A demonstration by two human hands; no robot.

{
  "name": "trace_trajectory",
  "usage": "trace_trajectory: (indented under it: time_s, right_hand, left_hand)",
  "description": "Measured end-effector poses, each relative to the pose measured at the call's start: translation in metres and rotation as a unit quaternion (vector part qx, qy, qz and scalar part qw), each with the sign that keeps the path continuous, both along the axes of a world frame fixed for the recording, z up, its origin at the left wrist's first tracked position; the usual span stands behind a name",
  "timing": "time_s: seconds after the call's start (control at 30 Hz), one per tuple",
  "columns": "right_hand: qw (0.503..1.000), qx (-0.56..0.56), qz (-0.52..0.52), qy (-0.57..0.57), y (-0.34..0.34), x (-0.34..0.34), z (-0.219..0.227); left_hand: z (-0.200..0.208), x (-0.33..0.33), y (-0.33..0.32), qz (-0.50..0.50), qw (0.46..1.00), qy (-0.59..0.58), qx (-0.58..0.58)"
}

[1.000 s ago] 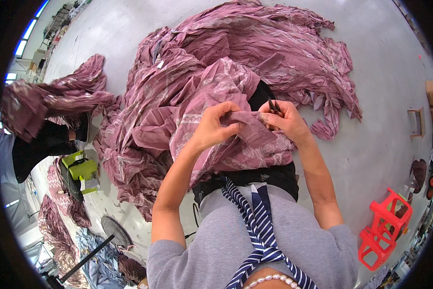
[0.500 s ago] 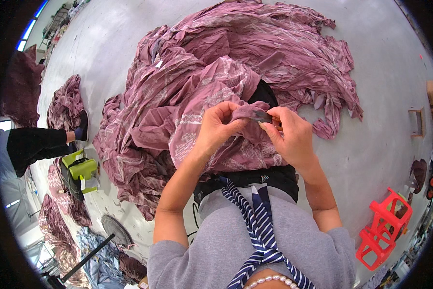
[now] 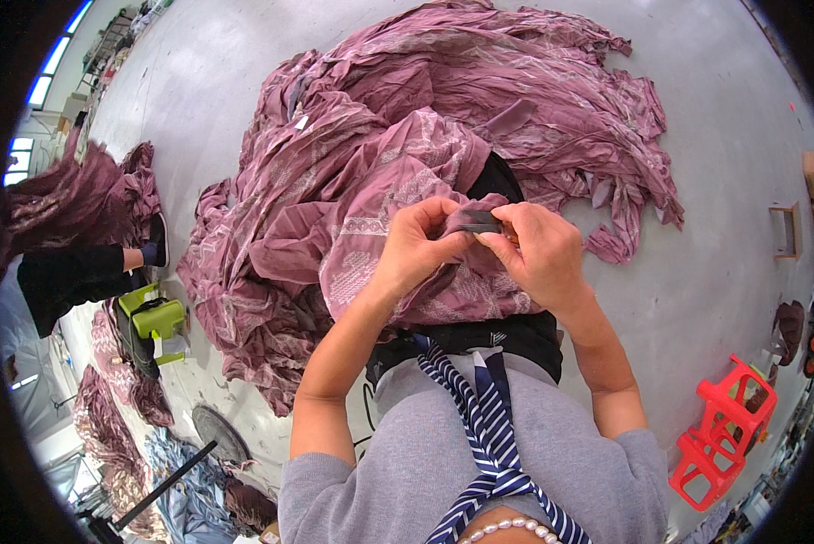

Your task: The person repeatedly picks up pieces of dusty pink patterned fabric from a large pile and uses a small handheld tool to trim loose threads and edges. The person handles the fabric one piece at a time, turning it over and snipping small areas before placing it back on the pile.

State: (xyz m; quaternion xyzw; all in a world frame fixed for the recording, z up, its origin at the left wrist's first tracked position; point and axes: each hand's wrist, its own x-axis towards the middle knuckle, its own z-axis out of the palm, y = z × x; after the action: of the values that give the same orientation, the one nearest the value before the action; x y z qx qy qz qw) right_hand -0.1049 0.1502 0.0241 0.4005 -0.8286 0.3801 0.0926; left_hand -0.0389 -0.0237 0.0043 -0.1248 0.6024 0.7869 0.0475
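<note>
1. Floor, smooth pale grey [image 3: 733,163]: extends beneath the goods and out to the right.
2. Fabric, crumpled mauve-pink with pale patterned bands [image 3: 371,172]: one broad heap, centre, running from the far side to the wearer's lap; a gathered fold is raised between both hands.
3. Shirt, light grey, short-sleeved [image 3: 570,408]: on the wearer, near centre.
4. Co-worker's leg, in black trouser [image 3: 76,276]: at left, beside dark maroon patterned cloth [image 3: 72,199].
5. Cloth, light blue, bunched [image 3: 185,476]: near left, next to a black pole [image 3: 167,488].
6. Stool, bright red plastic with open cut-outs [image 3: 717,396]: near right, well apart from the heap.
7. Stool, lime-green plastic [image 3: 159,319]: left, near the heap.
8. Necktie, navy with white diagonal stripes [image 3: 495,431]: hanging over the shirt.
9. Right hand [image 3: 543,252]: thumb and fingertips brought together on a dark strip at the fold.
10. Left hand [image 3: 419,243]: thumb and fingers pinching the raised fold of mauve-pink fabric.
11. Strip, narrow, dark, partly covered [image 3: 481,222]: between the hands; kind cannot be told.
12. Tag, small and white [image 3: 302,122]: on the heap, far left part.
</note>
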Motion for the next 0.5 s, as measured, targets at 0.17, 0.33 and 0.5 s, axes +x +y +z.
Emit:
trace_trajectory:
  time_s: [0.17,0.33,0.5]
  right_hand:
    - [1.0,-0.009,-0.005,0.024,0.0,-0.003,-0.005]
    - [0.998,-0.02,-0.041,-0.033,0.01,-0.006,0.002]
    - [1.0,0.015,-0.003,0.005,0.014,-0.002,0.004]
  left_hand:
    - [0.0,0.0,0.0,-0.019,0.999,0.007,-0.043]
    - [-0.001,0.002,-0.003,-0.008,1.0,-0.028,0.005]
    - [-0.001,0.002,-0.005,0.004,0.999,-0.027,0.034]
